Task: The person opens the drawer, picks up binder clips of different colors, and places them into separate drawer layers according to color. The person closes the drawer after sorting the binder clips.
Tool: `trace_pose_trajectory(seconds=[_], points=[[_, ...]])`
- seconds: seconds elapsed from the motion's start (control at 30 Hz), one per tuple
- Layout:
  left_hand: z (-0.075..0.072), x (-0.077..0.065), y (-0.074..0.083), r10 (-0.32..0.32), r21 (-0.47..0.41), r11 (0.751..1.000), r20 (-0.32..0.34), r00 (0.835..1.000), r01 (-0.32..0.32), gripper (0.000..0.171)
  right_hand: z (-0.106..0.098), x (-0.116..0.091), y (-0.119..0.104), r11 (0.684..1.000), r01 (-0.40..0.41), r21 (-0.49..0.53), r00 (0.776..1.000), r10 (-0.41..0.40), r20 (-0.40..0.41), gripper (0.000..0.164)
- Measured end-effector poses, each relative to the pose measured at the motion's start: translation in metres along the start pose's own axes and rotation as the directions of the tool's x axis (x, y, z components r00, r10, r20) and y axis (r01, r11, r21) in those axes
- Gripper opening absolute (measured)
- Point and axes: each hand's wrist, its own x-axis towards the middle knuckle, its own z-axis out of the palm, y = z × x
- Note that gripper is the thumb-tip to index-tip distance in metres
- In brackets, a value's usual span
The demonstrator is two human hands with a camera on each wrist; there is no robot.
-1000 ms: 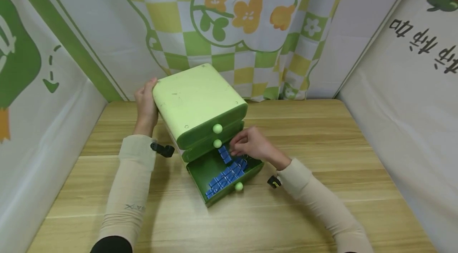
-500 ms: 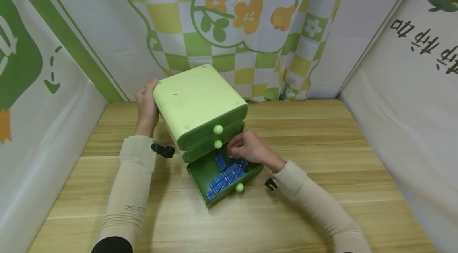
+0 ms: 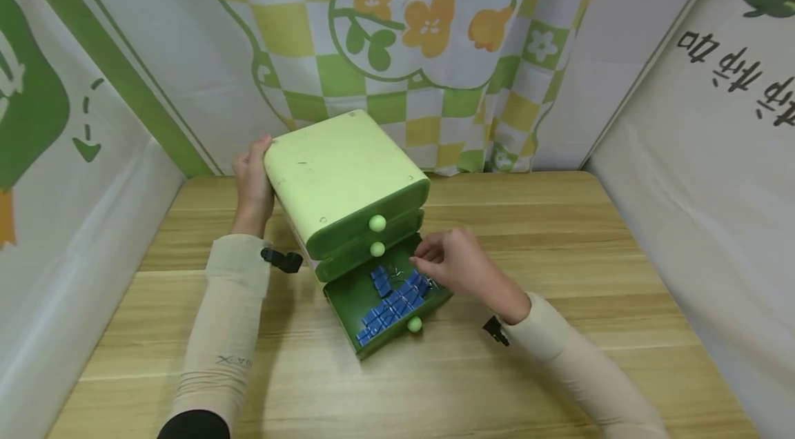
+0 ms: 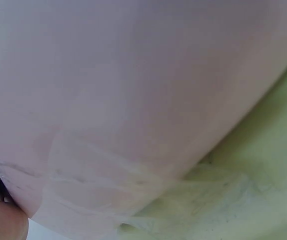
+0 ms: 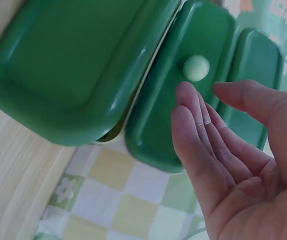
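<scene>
A light green desktop drawer unit with dark green fronts stands at an angle on the table. Its bottom drawer is pulled out. Several blue binder clips lie in a slanted row there, and a smaller group of blue binder clips lies behind them. My left hand grips the unit's rear left corner; a blurred, close surface fills most of the left wrist view. Above the drawer's right side hovers my right hand, fingers bent loosely. In the right wrist view, the thumb and fingers stand apart, holding nothing.
The two upper drawers are pushed in, each with a round pale knob. A wooden table lies beneath everything. Behind the unit hangs a checked curtain, and printed white walls stand at both sides.
My right hand first shifts slightly left over the drawer, then draws back to the right. The rear clip group has moved left and toward the front. My left hand keeps its place.
</scene>
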Motion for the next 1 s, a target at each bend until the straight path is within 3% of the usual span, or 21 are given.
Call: trace_pose_trajectory(seconds=[0.17, 0.33, 0.47, 0.67, 0.87, 1.0], points=[[0.002, 0.0, -0.001, 0.005, -0.001, 1.0, -0.001, 1.0, -0.005, 0.048, 0.002, -0.025, -0.014, 0.987, 0.069, -0.145, 0.998, -0.068, 0.013, 0.012], [0.002, 0.0, -0.001, 0.005, -0.006, 1.0, -0.005, 1.0, -0.005, 0.047, 0.01, -0.047, -0.02, 0.951, 0.132, -0.281, 0.991, -0.13, 0.028, 0.018], [0.001, 0.0, -0.001, -0.002, -0.012, 1.0, -0.005, 1.0, 0.002, 0.046, 0.021, -0.06, -0.021, 0.914, 0.11, -0.392, 0.993, -0.081, 0.092, 0.04], [-0.001, 0.002, -0.001, 0.002, -0.011, 1.0, -0.006, 1.0, -0.002, 0.047, 0.048, -0.067, -0.016, 0.905, 0.045, -0.423, 0.987, 0.025, 0.159, 0.046], [-0.002, 0.001, -0.002, -0.007, -0.023, 1.0, 0.001, 1.0, 0.007, 0.045, 0.066, -0.065, -0.01, 0.883, 0.036, -0.469, 0.994, 0.015, 0.105, 0.058], [0.0, 0.001, 0.0, -0.004, -0.019, 1.0, -0.003, 1.0, 0.004, 0.046, 0.069, -0.062, -0.008, 0.885, 0.022, -0.465, 0.996, 0.02, 0.086, 0.059]])
